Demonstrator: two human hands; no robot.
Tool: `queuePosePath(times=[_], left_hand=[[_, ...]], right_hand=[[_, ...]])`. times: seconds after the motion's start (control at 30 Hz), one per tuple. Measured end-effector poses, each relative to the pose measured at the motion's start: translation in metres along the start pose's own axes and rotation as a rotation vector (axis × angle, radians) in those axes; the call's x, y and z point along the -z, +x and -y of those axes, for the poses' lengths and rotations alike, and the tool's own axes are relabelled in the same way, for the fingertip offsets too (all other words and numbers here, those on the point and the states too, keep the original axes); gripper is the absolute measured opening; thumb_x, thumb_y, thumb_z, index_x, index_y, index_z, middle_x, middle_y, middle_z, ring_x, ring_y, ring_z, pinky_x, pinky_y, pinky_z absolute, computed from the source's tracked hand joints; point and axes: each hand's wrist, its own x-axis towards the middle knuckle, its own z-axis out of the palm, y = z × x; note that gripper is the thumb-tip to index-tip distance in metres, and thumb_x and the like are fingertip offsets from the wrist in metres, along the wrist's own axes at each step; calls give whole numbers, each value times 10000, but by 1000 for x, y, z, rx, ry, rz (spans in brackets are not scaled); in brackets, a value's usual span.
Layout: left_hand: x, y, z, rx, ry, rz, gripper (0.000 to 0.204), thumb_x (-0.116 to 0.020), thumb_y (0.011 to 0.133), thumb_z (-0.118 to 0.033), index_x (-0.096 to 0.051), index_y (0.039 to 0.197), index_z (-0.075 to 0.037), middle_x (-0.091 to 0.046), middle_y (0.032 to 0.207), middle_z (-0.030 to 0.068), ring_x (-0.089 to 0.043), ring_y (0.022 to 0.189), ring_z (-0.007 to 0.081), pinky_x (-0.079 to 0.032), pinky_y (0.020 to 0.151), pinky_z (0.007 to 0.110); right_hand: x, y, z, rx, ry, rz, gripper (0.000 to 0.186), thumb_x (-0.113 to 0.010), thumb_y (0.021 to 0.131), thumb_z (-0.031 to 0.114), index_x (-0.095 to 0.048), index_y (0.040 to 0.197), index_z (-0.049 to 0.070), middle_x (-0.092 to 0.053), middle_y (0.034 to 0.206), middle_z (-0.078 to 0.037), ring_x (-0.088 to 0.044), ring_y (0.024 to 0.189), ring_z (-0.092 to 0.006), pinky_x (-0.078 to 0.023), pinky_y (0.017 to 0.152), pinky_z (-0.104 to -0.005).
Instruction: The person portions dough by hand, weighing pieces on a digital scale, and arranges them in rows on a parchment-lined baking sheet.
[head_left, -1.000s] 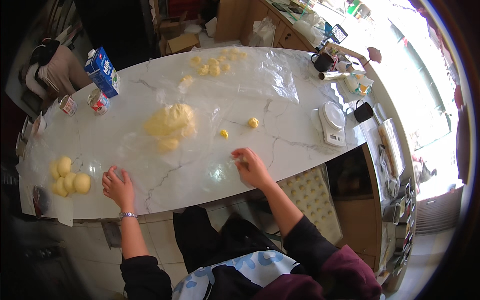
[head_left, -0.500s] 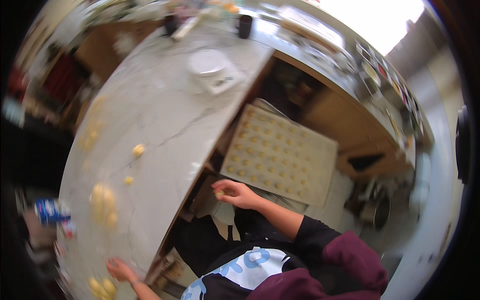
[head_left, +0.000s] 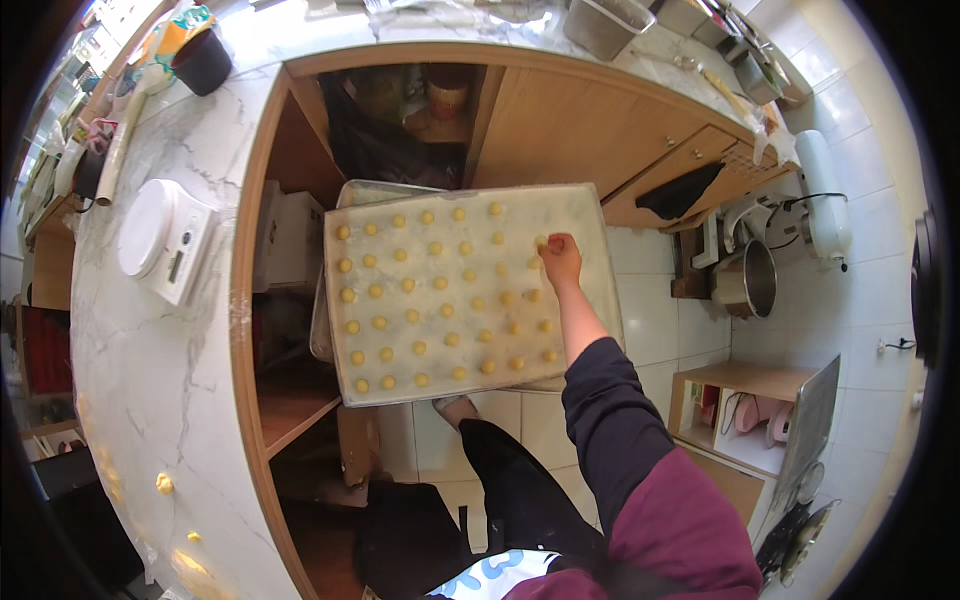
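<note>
My right hand [head_left: 562,260] reaches over the right part of a large pale tray [head_left: 570,350], its fingers closed in a pinch. At the fingertips is a small yellow dough ball [head_left: 541,242], low over the tray or touching it; which one, I cannot tell. Rows of similar dough balls [head_left: 408,285] cover most of the tray. Its upper right corner is bare. My left hand is out of the picture. On the marble counter at the left lie a lump of yellow dough [head_left: 164,484] and a smaller bit [head_left: 194,537].
A white kitchen scale [head_left: 165,235] and a dark cup [head_left: 201,62] stand on the counter. Wooden cabinets [head_left: 570,130] line the far side. At the right are a metal mixing bowl [head_left: 748,280] and a low shelf unit [head_left: 745,380].
My view has swung right toward the tray. My right hand, with a dough ball, has moved from the counter's edge to over the tray's right side. My left hand has left the view.
</note>
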Motion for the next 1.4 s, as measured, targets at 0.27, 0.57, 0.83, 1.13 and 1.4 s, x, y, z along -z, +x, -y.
queuePosePath(times=[0.27,0.57,0.83,1.13,1.4], left_hand=[[-11,10,1,63,-156,-51,419,-443,923,-352,-515,1254,-105,-540,1230,141,-505,1137,319,-426,900,474],[-42,3,12,313,-465,-152,428,-460,907,-402,-531,1220,-119,-540,1228,133,-506,1119,336,-428,876,481],[-16,-19,-28,427,-562,-253,303,-515,861,-349,-510,1089,-148,-516,1175,87,-483,1112,308,-396,837,513],[10,-45,-33,422,-701,-214,271,-539,871,-292,-484,1073,-119,-472,1188,79,-402,1182,268,-308,955,456],[10,-42,-45,420,-707,-285,262,-553,868,-270,-478,1065,-115,-468,1179,92,-403,1189,269,-321,938,450]], right_hand=[[-5,22,-11,329,-189,247,377,-551,766,-45,-625,1125,44,-656,1041,-119,-645,911,-198,-516,749,-285],[-15,-107,119,361,227,335,171,-612,845,41,-641,1012,18,-672,861,-79,-618,767,-118,-496,703,-262],[-86,-418,333,1205,244,1365,166,-610,861,103,-640,1018,57,-606,1082,-117,-541,1045,-305,-459,870,-387],[-122,-486,344,1298,252,1324,80,-624,825,60,-659,897,64,-616,940,-135,-603,864,-319,-498,753,-387],[-123,-498,339,1537,249,1246,89,-631,788,61,-580,861,68,-521,893,-137,-554,821,-316,-470,736,-388]])
